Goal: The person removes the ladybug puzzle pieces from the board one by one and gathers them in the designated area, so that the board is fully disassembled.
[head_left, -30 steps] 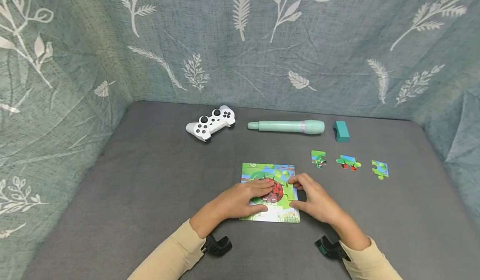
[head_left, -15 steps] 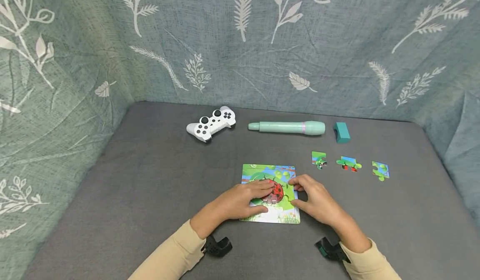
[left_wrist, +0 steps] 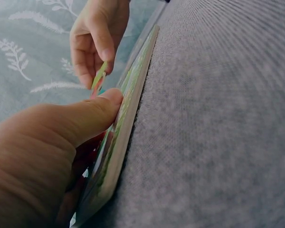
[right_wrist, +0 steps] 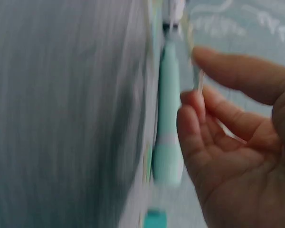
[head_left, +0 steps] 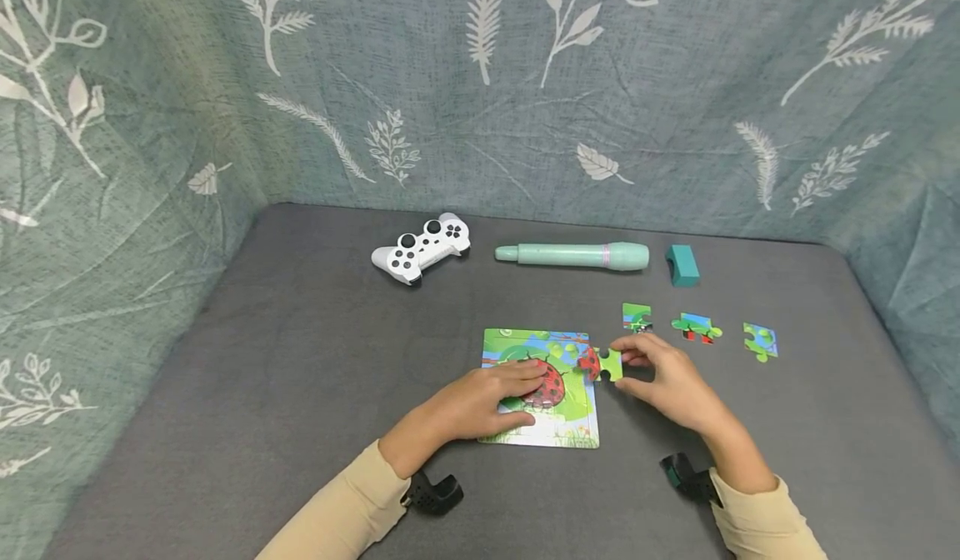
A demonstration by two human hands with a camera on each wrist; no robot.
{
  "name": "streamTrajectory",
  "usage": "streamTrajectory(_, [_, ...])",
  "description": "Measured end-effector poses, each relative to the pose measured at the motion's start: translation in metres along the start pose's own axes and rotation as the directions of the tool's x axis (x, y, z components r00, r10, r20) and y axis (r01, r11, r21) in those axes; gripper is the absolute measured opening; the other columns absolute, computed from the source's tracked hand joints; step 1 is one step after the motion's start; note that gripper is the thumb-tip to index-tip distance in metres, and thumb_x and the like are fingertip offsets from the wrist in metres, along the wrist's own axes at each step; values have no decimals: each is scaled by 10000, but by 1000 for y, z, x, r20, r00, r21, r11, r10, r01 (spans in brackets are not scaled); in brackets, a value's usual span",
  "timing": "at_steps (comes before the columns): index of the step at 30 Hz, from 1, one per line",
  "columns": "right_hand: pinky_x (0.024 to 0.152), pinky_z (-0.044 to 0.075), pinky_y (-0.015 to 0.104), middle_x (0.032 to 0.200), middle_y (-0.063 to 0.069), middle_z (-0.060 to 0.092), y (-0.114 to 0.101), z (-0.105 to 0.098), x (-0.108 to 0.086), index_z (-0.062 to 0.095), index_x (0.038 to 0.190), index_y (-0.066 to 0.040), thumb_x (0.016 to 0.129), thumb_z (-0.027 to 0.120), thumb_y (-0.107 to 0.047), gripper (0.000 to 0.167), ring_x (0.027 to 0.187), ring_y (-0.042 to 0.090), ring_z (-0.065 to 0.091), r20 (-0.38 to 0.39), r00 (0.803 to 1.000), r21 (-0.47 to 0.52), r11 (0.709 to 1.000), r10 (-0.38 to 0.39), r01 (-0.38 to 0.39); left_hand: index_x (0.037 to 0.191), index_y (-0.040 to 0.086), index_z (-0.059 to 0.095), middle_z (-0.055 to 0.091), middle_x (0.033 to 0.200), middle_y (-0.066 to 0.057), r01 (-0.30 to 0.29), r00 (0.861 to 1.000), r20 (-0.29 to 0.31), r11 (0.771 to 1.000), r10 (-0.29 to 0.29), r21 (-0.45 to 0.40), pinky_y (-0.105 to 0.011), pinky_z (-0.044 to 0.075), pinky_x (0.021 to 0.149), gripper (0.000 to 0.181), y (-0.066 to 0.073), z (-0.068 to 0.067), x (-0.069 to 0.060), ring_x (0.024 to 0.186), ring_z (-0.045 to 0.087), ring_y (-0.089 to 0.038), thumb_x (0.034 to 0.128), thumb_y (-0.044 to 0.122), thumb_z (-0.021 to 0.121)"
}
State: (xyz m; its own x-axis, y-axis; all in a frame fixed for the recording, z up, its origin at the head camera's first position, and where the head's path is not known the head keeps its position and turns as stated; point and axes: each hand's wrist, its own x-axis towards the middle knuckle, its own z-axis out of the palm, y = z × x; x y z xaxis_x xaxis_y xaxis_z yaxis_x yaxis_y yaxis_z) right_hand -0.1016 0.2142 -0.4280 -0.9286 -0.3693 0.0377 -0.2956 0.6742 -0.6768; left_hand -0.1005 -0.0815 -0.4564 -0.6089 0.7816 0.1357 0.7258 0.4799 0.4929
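A flat puzzle board (head_left: 540, 437) with a ladybug picture lies on the grey table. My left hand (head_left: 480, 402) rests on the board's left part, fingers extended over the ladybug, covering some of it. Just off the board's right edge, my right hand (head_left: 667, 381) pinches a green and red puzzle piece (head_left: 611, 364) between thumb and fingers. In the left wrist view this puzzle piece (left_wrist: 99, 78) is seen edge-on, raised above the board (left_wrist: 128, 123). The right wrist view is blurred and shows the thumb and fingers around its thin edge.
Three loose puzzle pieces lie to the right: one near my right fingers (head_left: 637, 316), a middle piece (head_left: 697, 327) and an outer piece (head_left: 761, 340). Behind them are a white game controller (head_left: 423, 248), a mint-green microphone-like stick (head_left: 572, 256) and a teal block (head_left: 683, 265).
My right hand has lifted the puzzle piece off the board's right side and moved to the right and slightly away with it. My left hand has stayed put.
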Motion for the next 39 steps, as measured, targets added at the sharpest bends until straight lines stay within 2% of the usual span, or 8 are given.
streamTrajectory(5, [837, 533, 256, 1129, 91, 607, 20, -28, -9, 597, 1211, -45, 819, 735, -83, 418, 995, 204, 598, -13, 997, -8, 997, 71, -71, 1333, 83, 561, 480, 1437, -24, 5, 1000, 0, 1000, -5, 8, -327, 376, 1118, 521, 1, -1, 0, 1347, 426, -169, 891, 342, 657])
streamTrajectory(11, [761, 500, 106, 1163, 114, 580, 49, -56, -33, 562, 1260, -11, 844, 722, -131, 461, 951, -143, 496, -58, 990, 18, 991, 131, -130, 1334, 84, 559, 481, 1437, -23, 1, 1000, -2, 1000, -1, 9, -319, 384, 1112, 520, 1, -1, 0, 1343, 432, -164, 895, 349, 650])
streamTrajectory(15, [716, 489, 81, 1182, 112, 548, 67, -72, -49, 531, 1296, -10, 862, 709, -177, 498, 945, -234, 428, -69, 979, 31, 981, 192, -190, 1330, 80, 562, 486, 1433, -26, 0, 1000, -7, 1000, 1, 8, -318, 387, 1110, 518, 1, 0, -1, 1340, 436, -165, 894, 346, 652])
streamTrajectory(20, [697, 470, 65, 1165, -109, 505, 89, -89, -70, 473, 1344, 1, 891, 676, -249, 556, 946, -264, 397, -59, 963, 25, 964, 265, -264, 1329, 78, 563, 489, 1431, -29, -2, 1000, -10, 1000, 2, 10, -318, 388, 1109, 518, 1, 0, -1, 1338, 440, -169, 892, 340, 656])
streamTrajectory(23, [696, 465, 50, 1098, -282, 442, 101, -94, -80, 453, 1350, 14, 904, 660, -242, 555, 946, -274, 404, -61, 956, 46, 958, 287, -284, 1330, 79, 563, 488, 1431, -29, -2, 1000, -12, 1000, 3, 7, -321, 388, 1109, 520, 1, -1, -1, 1339, 438, -170, 889, 337, 660])
streamTrajectory(25, [700, 465, 43, 1090, -325, 405, 108, -96, -85, 439, 1359, 22, 911, 650, -234, 558, 949, -276, 402, -61, 953, 60, 954, 296, -293, 1332, 80, 561, 486, 1434, -28, -1, 1000, -9, 1000, 1, 2, -325, 387, 1110, 521, 1, -1, -1, 1341, 435, -171, 889, 336, 660])
streamTrajectory(34, [725, 427, -14, 1114, -283, 359, 129, -91, -98, 476, 1305, 29, 901, 660, -158, 482, 948, -249, 379, -136, 945, 62, 955, 296, -290, 1327, 72, 565, 490, 1430, -35, -1, 1000, -7, 1000, 1, 1, -331, 385, 1112, 522, 2, -1, -1, 1341, 436, -175, 886, 334, 664])
streamTrajectory(39, [736, 406, -32, 1131, -201, 388, 130, -90, -98, 481, 1280, 64, 904, 658, -181, 482, 957, -280, 325, -136, 948, 25, 957, 289, -288, 1322, 67, 568, 495, 1425, -39, -1, 1000, -12, 1000, 0, -5, -328, 392, 1106, 521, 1, -1, -1, 1338, 440, -175, 883, 328, 671])
